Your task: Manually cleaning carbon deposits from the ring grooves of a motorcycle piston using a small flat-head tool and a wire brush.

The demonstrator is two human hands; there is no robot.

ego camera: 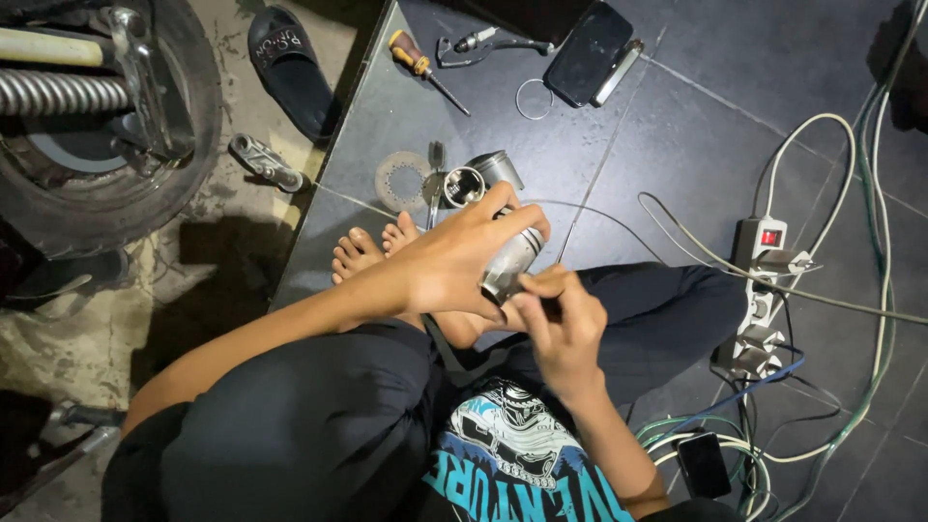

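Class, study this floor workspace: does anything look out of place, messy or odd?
Yes. Cables sprawl tangled around a crowded power strip, and a lone sandal lies among tools. Both hands, left and right, hold a metal cylinder.

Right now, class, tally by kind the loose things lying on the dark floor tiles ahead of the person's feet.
Screwdrivers: 1
Phones: 1
Wire rings: 1
Flat toothed discs: 1
Metal cylinders: 2
Total: 6

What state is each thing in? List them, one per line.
Metal cylinder: gripped in left hand, tilted.
Right hand: fingers at the cylinder's lower end.
Second cylinder: on its side, open end visible.
Power strip: switch lit, plugs inserted.
Phone: screen dark.
Screwdriver: lying flat.
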